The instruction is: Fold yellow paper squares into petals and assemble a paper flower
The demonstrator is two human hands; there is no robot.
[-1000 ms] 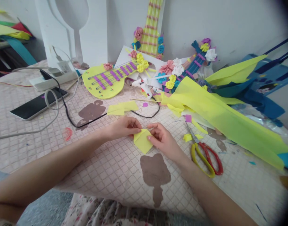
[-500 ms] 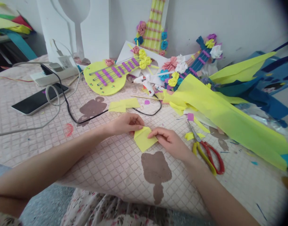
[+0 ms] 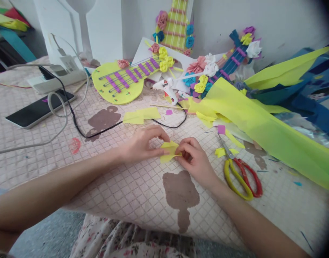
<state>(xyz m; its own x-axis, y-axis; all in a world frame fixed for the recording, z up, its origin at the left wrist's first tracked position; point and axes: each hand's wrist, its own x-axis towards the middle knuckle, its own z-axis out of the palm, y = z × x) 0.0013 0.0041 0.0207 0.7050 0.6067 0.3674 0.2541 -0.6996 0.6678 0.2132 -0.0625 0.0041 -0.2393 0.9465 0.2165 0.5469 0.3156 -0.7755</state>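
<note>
A small piece of yellow crepe paper [image 3: 169,145] is between my two hands above the table. My right hand [image 3: 193,157] pinches its right edge between curled fingers and thumb. At its left side is my left hand [image 3: 143,143], the thumb against the paper and the index finger curved over the top edge. The left fingertips are slightly blurred. Two overlapping yellow paper pieces [image 3: 141,115] lie just beyond my left hand. Scissors [image 3: 232,159] with one yellow and one red handle rest to the right of my right hand.
Behind stand a yellow paper guitar [image 3: 118,86], a white glue gun [image 3: 167,89] with black cord, and a blue flowered guitar [image 3: 230,68]. A long yellow crepe sheet [image 3: 250,122] stretches across the right. At left are a phone [image 3: 40,109] and a power strip [image 3: 57,80].
The yellow paper has been tilted or folded and shows a narrower shape. My left hand has shifted right with its index finger raised; my right fingers have curled at the paper's right edge.
</note>
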